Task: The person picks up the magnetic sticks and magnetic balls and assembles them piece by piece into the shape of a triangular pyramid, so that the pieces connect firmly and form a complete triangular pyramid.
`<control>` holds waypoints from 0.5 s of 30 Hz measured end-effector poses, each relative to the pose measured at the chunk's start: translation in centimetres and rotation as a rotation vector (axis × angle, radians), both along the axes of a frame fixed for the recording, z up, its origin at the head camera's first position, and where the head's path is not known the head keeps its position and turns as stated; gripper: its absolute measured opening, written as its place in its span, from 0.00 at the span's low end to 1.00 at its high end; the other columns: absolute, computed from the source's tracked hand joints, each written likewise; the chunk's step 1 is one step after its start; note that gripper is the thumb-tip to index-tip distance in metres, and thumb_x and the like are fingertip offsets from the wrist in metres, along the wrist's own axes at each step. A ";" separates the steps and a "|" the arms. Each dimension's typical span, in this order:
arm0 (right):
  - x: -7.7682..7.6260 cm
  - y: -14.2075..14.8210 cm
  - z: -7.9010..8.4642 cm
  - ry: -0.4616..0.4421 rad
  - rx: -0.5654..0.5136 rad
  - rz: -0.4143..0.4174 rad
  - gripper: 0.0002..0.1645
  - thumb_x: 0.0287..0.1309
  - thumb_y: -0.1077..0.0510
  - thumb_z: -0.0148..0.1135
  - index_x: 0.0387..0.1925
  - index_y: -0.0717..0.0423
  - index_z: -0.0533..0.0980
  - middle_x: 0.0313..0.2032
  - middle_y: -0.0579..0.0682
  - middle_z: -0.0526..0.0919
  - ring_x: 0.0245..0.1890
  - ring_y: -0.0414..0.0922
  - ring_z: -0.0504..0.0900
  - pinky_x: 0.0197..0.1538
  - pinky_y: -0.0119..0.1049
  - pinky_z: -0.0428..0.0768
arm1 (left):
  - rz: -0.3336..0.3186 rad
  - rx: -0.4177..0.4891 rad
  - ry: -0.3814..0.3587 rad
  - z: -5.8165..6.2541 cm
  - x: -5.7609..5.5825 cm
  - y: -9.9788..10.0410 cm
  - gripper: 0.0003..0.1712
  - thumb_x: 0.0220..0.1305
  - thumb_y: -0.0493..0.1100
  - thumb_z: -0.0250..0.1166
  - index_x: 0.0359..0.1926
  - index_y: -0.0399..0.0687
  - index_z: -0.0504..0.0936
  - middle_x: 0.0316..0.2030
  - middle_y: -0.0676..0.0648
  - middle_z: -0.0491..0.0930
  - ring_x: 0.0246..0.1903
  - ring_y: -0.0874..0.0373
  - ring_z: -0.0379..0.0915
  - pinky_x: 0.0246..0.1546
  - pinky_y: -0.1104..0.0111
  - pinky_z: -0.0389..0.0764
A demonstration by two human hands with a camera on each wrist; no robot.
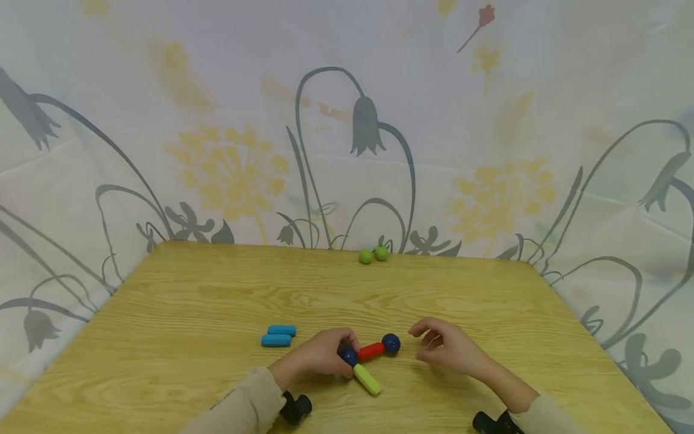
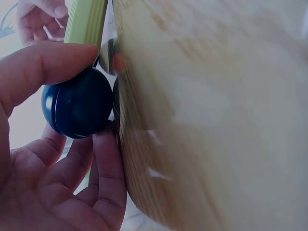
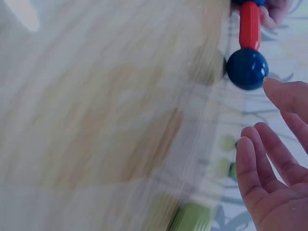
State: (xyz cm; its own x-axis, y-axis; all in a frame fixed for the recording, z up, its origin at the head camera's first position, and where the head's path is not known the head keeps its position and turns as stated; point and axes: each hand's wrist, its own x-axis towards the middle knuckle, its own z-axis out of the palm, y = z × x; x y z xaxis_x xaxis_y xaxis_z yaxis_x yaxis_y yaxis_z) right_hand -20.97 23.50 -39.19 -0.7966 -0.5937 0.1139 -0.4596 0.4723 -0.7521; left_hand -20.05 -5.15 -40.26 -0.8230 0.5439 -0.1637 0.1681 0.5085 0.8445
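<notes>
My left hand (image 1: 327, 351) pinches a dark blue ball (image 2: 79, 103) between thumb and fingers at the middle of the table. A red rod (image 1: 371, 351) runs from that ball to a second dark blue ball (image 1: 391, 343) on the right. From the held ball a yellow-green rod (image 1: 367, 380) points toward the front right. My right hand (image 1: 450, 348) hovers beside the second ball with loosely bent fingers and holds nothing. In the right wrist view its thumb tip (image 3: 272, 86) appears close to that ball; whether they touch, I cannot tell.
Two blue rods (image 1: 278, 336) lie side by side left of my left hand. Two green balls (image 1: 373, 255) sit at the table's back edge, before a flower-patterned cloth (image 1: 244, 60). A green piece (image 3: 192, 219), partly cut off, shows at the bottom of the right wrist view.
</notes>
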 end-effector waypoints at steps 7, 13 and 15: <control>0.8 2.1 -0.3 0.044 -0.005 -0.029 0.18 0.55 0.61 0.65 0.46 0.64 0.73 0.42 0.59 0.77 0.37 0.49 0.77 0.38 0.35 0.77 | 0.000 0.004 0.000 0.0 0.0 -0.1 0.18 0.45 0.29 0.69 0.36 0.46 0.74 0.34 0.50 0.72 0.33 0.56 0.68 0.34 0.65 0.74; 1.3 3.3 -0.5 0.025 0.003 -0.088 0.18 0.54 0.61 0.66 0.45 0.64 0.74 0.42 0.58 0.77 0.36 0.46 0.78 0.37 0.34 0.77 | 0.000 0.002 -0.002 0.0 0.1 -0.1 0.18 0.45 0.29 0.69 0.36 0.46 0.74 0.34 0.50 0.72 0.33 0.56 0.68 0.35 0.65 0.73; 1.4 3.7 -0.6 0.031 0.008 -0.112 0.18 0.53 0.61 0.67 0.45 0.64 0.75 0.41 0.57 0.78 0.36 0.45 0.78 0.36 0.34 0.77 | 0.000 0.003 -0.002 0.0 0.1 -0.1 0.18 0.45 0.29 0.69 0.36 0.46 0.74 0.34 0.50 0.73 0.33 0.56 0.69 0.36 0.65 0.74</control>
State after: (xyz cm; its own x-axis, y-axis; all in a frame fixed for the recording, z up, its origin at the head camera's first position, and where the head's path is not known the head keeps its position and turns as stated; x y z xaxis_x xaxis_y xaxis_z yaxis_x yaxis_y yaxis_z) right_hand -19.53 27.19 -39.77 -0.8540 -0.5024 0.1353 -0.4266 0.5275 -0.7347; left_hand -19.99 -5.27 -40.25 -0.8228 0.5444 -0.1633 0.1666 0.5056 0.8465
